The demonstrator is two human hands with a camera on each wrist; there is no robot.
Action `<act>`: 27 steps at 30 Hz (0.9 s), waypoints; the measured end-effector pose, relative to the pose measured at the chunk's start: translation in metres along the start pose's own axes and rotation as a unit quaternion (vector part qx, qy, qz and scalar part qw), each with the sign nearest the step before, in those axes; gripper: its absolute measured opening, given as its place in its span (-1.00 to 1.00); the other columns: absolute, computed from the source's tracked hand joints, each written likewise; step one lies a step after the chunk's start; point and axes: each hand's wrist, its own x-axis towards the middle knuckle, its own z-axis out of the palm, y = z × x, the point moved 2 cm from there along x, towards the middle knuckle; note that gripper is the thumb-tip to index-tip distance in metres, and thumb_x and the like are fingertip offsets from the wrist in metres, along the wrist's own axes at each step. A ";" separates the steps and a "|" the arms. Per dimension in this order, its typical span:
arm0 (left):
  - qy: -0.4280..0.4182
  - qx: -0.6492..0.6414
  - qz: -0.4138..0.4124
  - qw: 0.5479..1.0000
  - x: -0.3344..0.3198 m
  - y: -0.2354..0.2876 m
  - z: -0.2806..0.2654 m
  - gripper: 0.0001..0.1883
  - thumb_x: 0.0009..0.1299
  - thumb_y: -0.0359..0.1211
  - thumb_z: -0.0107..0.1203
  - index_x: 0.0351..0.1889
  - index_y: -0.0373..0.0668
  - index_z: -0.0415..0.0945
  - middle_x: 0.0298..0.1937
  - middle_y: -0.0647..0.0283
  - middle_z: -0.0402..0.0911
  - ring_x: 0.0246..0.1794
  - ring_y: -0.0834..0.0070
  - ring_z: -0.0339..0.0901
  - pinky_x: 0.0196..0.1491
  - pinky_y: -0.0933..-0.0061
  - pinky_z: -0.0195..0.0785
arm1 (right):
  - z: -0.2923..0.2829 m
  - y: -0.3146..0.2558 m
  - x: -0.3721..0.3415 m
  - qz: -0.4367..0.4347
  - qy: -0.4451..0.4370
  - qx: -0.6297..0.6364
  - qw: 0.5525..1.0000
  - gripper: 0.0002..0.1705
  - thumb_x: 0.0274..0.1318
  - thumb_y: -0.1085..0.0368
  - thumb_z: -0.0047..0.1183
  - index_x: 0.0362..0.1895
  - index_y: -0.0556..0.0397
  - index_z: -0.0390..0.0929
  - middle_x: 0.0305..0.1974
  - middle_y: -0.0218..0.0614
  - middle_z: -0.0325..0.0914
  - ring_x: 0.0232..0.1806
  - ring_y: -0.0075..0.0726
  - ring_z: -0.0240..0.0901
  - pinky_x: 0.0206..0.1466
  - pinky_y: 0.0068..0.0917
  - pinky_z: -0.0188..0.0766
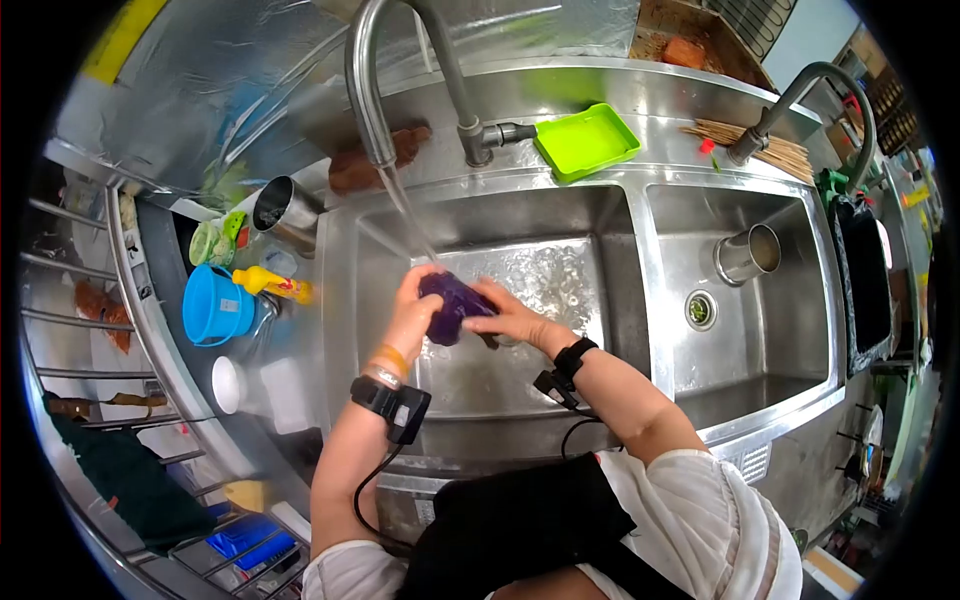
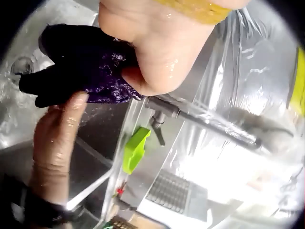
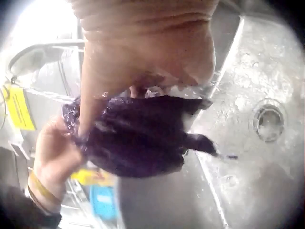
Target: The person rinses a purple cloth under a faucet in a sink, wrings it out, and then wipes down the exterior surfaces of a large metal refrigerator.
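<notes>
Grips a dark-purple, wet, glove-like piece (image 1: 457, 300) with finger-like lobes, fabric by its look, in both hands over the large rectangular stainless-steel basin (image 1: 560, 212). Clasps one end in the left hand (image 1: 408, 310), with the thumb folded in against the surface and most fingers hidden. Pinches the other side in the right hand (image 1: 522, 320), with the thumb laid nearly straight across the front; cannot tell how tightly in either.

Catches a clear stream of water (image 1: 406, 208) from a tall, curved steel faucet (image 1: 368, 105) at the back edge of the basin. To rinse well, probably best to keep the soaked end square under the flow, turn each face through, part the lobes to let water between, and squeeze gently from end to end, low enough to hold splashes inside the basin.

Visible behind the basin: a shallow bright-green rectangular tray (image 1: 587, 145). Right of the basin: a smaller steel sink (image 1: 725, 370) with an open steel cylinder (image 1: 745, 257) lying inside. Left of the basin: a round blue plastic bucket (image 1: 215, 308) beside a yellow bottle (image 1: 272, 284).
</notes>
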 end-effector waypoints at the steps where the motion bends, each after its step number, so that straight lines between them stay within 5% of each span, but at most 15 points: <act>1: 0.013 -0.071 -0.016 0.997 0.002 0.001 -0.005 -0.47 0.14 -0.63 -0.10 0.14 -0.21 0.38 0.02 0.22 0.50 0.03 0.41 0.49 0.12 0.47 0.35 | 0.003 -0.009 -0.001 0.000 -0.067 0.025 0.997 0.02 -0.05 -0.07 0.37 0.44 -0.04 0.16 0.31 -0.17 0.28 0.33 -0.15 0.22 0.36 -0.30 0.19; 2: 0.025 -0.142 -0.032 0.989 0.005 0.002 -0.009 -0.46 0.14 -0.64 -0.11 0.15 -0.21 0.37 0.02 0.21 0.50 0.03 0.40 0.48 0.12 0.46 0.35 | 0.007 -0.015 -0.002 0.000 -0.133 0.050 0.990 0.01 -0.05 -0.06 0.38 0.43 -0.05 0.16 0.27 -0.18 0.36 0.30 -0.17 0.28 0.33 -0.30 0.24; 3: 0.040 -0.216 -0.026 0.975 0.010 -0.002 -0.013 -0.42 0.13 -0.66 -0.09 0.19 -0.21 0.36 -0.01 0.18 0.48 0.00 0.37 0.48 0.11 0.37 0.39 | 0.018 -0.002 0.008 -0.075 -0.094 0.096 0.988 -0.04 -0.08 0.08 0.43 0.38 -0.04 0.21 0.01 -0.32 0.51 0.05 -0.33 0.43 0.11 -0.40 0.41; 6: 0.102 -0.338 -0.014 0.936 0.022 -0.010 -0.008 -0.42 0.17 -0.67 -0.10 0.22 -0.21 0.33 0.02 0.15 0.49 0.03 0.33 0.48 0.13 0.31 0.39 | 0.020 -0.010 0.013 0.040 -0.059 0.211 0.975 -0.10 -0.06 0.10 0.41 0.35 -0.07 0.23 0.00 -0.33 0.50 -0.01 -0.37 0.45 0.01 -0.43 0.45; 10: 0.127 -0.420 -0.003 0.898 0.036 -0.016 0.006 -0.38 0.24 -0.67 -0.11 0.32 -0.17 0.20 0.08 0.10 0.47 0.07 0.25 0.48 0.16 0.16 0.40 | 0.030 -0.011 0.016 0.066 -0.024 0.388 0.919 -0.33 0.03 0.04 0.33 0.18 -0.12 0.31 -0.21 -0.47 0.52 -0.29 -0.39 0.48 -0.06 -0.30 0.50; 14: 0.158 -0.416 0.005 0.896 0.021 -0.025 0.010 -0.39 0.24 -0.67 -0.11 0.31 -0.17 0.17 0.12 0.13 0.43 0.11 0.24 0.45 0.20 0.13 0.37 | 0.046 0.020 0.007 0.148 -0.065 0.551 0.819 -0.51 0.16 -0.16 0.16 0.02 -0.17 0.48 -0.18 -0.38 0.57 -0.23 -0.26 0.54 -0.11 -0.15 0.50; 15: 0.160 -0.408 0.015 0.899 0.019 -0.026 0.008 -0.41 0.25 -0.66 -0.11 0.29 -0.16 0.18 0.12 0.14 0.43 0.13 0.25 0.44 0.21 0.15 0.37 | 0.049 0.025 0.007 0.137 -0.137 0.555 0.809 -0.50 0.19 -0.25 0.06 -0.02 -0.19 0.52 -0.13 -0.39 0.60 -0.21 -0.24 0.56 -0.16 -0.15 0.47; 18: 0.161 -0.342 0.024 0.925 -0.002 -0.022 0.009 -0.43 0.26 -0.65 -0.10 0.27 -0.15 0.19 0.12 0.14 0.43 0.11 0.27 0.45 0.20 0.20 0.38 | 0.061 0.023 -0.013 0.165 -0.084 0.588 0.787 -0.43 0.21 -0.30 -0.01 0.05 -0.17 0.51 -0.08 -0.37 0.60 -0.13 -0.28 0.54 -0.17 -0.19 0.44; 19: 0.156 -0.262 -0.027 0.952 -0.024 0.000 0.021 -0.44 0.28 -0.65 -0.11 0.27 -0.15 0.18 0.12 0.14 0.44 0.10 0.32 0.46 0.19 0.25 0.38 | 0.065 -0.004 -0.020 0.140 -0.078 0.628 0.761 -0.34 0.22 -0.35 -0.06 0.11 -0.13 0.49 0.00 -0.32 0.58 0.04 -0.25 0.49 -0.03 -0.09 0.44; 21: 0.069 0.055 0.140 0.986 -0.043 -0.035 0.018 -0.53 0.26 -0.61 -0.06 0.16 -0.08 0.37 0.10 0.11 0.47 0.10 0.21 0.48 0.20 0.15 0.35 | 0.063 -0.018 -0.020 0.124 -0.062 0.628 0.765 -0.31 0.19 -0.39 -0.06 0.05 -0.10 0.51 -0.02 -0.33 0.58 0.02 -0.24 0.50 -0.01 -0.18 0.45; 22: 0.016 0.232 0.209 0.950 -0.058 -0.036 0.019 -0.54 0.25 -0.58 -0.02 0.13 -0.05 0.43 0.10 0.11 0.49 0.11 0.16 0.47 0.23 0.11 0.33 | 0.060 -0.021 -0.019 0.113 -0.054 0.628 0.768 -0.29 0.17 -0.41 -0.06 0.02 -0.08 0.52 -0.03 -0.34 0.58 0.01 -0.23 0.50 0.00 -0.22 0.46; 23: -0.032 0.363 0.267 0.892 -0.075 -0.036 0.020 -0.52 0.23 -0.56 0.01 0.15 -0.04 0.44 0.11 0.14 0.49 0.15 0.17 0.45 0.27 0.13 0.28 | 0.056 -0.011 -0.013 0.117 -0.059 0.645 0.753 -0.41 0.16 -0.21 0.16 0.07 -0.06 0.48 -0.03 -0.35 0.57 0.00 -0.22 0.51 0.08 -0.21 0.47; 25: -0.122 0.594 0.357 0.710 -0.115 -0.003 0.025 -0.47 0.20 -0.53 0.07 0.19 -0.02 0.45 0.14 0.18 0.50 0.22 0.18 0.40 0.34 0.15 0.20 | 0.051 -0.010 -0.021 0.123 -0.077 0.530 0.835 -0.46 0.11 -0.01 0.27 0.08 -0.04 0.46 -0.04 -0.34 0.56 -0.01 -0.26 0.51 0.07 -0.25 0.48; 27: -0.167 0.593 0.346 0.707 -0.129 0.026 0.019 -0.44 0.17 -0.48 0.11 0.21 0.00 0.46 0.15 0.19 0.50 0.26 0.13 0.36 0.35 0.09 0.19 | 0.048 -0.017 -0.032 0.150 -0.089 0.466 0.867 -0.43 0.02 0.27 0.37 0.12 -0.01 0.42 -0.06 -0.33 0.55 -0.04 -0.31 0.52 0.04 -0.30 0.51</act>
